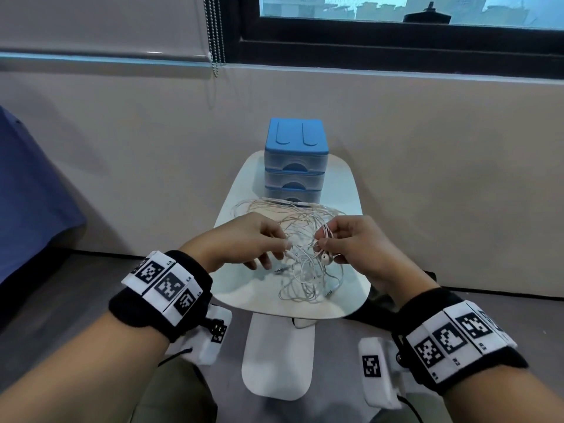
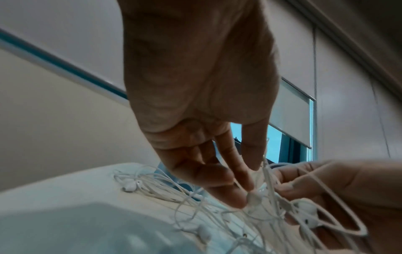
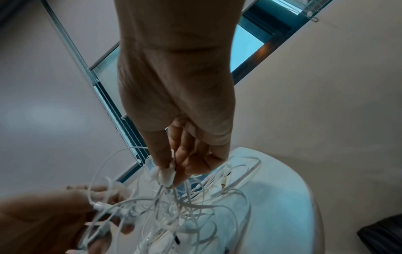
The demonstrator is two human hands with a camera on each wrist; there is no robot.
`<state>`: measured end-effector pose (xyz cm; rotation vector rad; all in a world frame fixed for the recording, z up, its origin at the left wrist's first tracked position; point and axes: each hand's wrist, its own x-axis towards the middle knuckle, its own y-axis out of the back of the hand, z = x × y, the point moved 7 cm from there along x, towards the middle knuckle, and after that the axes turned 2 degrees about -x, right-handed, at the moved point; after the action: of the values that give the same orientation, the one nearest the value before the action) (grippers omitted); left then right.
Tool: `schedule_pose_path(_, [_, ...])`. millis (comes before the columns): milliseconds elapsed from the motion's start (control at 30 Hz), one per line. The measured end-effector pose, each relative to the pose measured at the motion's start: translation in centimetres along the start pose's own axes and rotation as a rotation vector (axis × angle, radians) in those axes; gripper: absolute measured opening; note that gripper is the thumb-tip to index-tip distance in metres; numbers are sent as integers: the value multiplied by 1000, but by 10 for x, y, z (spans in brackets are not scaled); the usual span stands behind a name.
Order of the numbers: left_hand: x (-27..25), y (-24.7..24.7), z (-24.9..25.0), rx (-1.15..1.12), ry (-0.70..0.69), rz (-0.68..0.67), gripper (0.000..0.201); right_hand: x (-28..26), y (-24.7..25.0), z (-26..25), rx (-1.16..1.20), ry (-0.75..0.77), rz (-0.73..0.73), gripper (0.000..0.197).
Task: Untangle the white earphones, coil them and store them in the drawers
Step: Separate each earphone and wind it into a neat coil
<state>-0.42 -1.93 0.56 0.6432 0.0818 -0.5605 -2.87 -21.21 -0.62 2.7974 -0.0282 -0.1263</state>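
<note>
Beige wall and a dark-framed window (image 1: 396,32) back a small white table (image 1: 348,190). Blue drawers (image 1: 295,160), all shut, stand at the table's 12 o'clock edge. White earphones (image 1: 300,227) lie tangled mid-table — partly lifted. Left hand (image 1: 244,239), at 9 o'clock of the tangle, pinches a cord; right hand (image 1: 357,239), at 3 o'clock, pinches an earbud end.

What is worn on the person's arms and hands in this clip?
The hands are bare: left hand, right hand. Each wrist carries a black fabric wristband with white panels printed with square black-and-white markers. A white camera box with its own marker hangs under each wrist, trailing a thin black cable.
</note>
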Motion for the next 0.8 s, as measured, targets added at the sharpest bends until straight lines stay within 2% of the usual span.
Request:
schedule_pose_path(167, [-3, -4, 14, -198, -56, -83, 21, -1, 8, -1, 19, -25, 56, 16])
schedule_pose_path(267, [-5, -5, 17, -180, -84, -94, 22, -2, 10, -4, 73, -35, 65, 15])
schedule_pose_path(333, [-4, -2, 17, -166, -99, -68, 13, -3, 11, -7, 74, -32, 66, 12])
schedule_pose_path(567, [-5, 19, 16, -326, -95, 86, 9, -5, 23, -9, 30, -43, 103, 7])
schedule_pose_path(800, [-5, 23, 16, -460, -117, 133, 9, -4, 28, -13, -1, -34, 101, 2])
